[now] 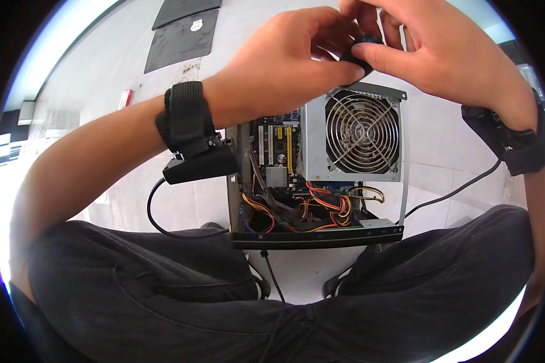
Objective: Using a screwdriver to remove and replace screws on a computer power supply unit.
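Above the far edge of an opened computer case (318, 238), my left hand (284, 57) and my right hand (436, 51) meet. Between their thumbs and fingers they pinch a small black object (358, 59), mostly covered, so its kind cannot be told. Just below the hands sits a grey power supply (316, 130) with a round wire fan grille (364, 130); the fan behind it looks dusty. To its left shows the motherboard (272, 154) with white and yellow slots. Red, yellow and black cables (330, 206) lie bundled at the near side of the case.
Two dark flat panels (181, 42) lie on the pale tiled floor (133, 72) at the far left, with a small red and white box (125, 98) nearer. Strapped wrist devices (203, 163) trail black cords (460, 189). My legs flank the case.
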`<control>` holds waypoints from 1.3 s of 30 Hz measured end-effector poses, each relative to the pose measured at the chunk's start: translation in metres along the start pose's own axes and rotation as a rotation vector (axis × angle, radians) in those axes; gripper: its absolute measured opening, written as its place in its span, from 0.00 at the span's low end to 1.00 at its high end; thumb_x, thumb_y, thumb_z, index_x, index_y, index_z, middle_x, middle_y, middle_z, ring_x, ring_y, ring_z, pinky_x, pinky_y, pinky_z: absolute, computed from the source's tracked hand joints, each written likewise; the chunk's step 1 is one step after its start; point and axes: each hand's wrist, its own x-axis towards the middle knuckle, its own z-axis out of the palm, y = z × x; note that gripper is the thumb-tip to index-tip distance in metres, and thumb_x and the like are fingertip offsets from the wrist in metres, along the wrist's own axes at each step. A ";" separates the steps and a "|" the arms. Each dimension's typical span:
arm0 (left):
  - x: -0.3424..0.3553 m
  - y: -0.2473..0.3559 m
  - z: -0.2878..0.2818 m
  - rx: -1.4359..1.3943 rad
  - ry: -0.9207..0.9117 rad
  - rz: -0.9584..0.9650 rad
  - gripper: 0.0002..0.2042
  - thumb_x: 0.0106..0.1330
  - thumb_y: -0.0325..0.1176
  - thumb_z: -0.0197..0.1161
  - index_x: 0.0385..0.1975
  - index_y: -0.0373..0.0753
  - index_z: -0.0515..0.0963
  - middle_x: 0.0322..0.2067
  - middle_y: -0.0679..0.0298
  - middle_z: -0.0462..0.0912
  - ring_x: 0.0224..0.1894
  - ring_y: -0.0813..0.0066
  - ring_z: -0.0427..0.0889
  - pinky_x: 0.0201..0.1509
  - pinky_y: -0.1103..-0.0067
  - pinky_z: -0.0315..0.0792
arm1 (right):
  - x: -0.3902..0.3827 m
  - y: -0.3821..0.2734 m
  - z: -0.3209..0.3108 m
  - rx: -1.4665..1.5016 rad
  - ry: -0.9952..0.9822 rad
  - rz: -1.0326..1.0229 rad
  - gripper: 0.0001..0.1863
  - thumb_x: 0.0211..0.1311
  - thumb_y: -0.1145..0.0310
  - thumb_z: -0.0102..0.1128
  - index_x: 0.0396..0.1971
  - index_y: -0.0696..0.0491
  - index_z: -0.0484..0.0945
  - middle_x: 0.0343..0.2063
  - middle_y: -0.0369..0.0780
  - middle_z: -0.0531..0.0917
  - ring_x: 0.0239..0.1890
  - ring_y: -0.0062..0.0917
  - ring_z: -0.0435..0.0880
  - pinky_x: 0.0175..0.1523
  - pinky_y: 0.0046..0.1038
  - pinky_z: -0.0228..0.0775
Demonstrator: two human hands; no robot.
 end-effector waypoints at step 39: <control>-0.003 -0.022 -0.002 0.195 0.108 0.032 0.16 0.65 0.30 0.70 0.50 0.28 0.80 0.39 0.56 0.89 0.43 0.71 0.88 0.52 0.76 0.79 | 0.003 0.011 0.010 -0.294 -0.005 -0.060 0.18 0.72 0.57 0.61 0.42 0.60 0.81 0.22 0.43 0.81 0.26 0.35 0.84 0.32 0.37 0.75</control>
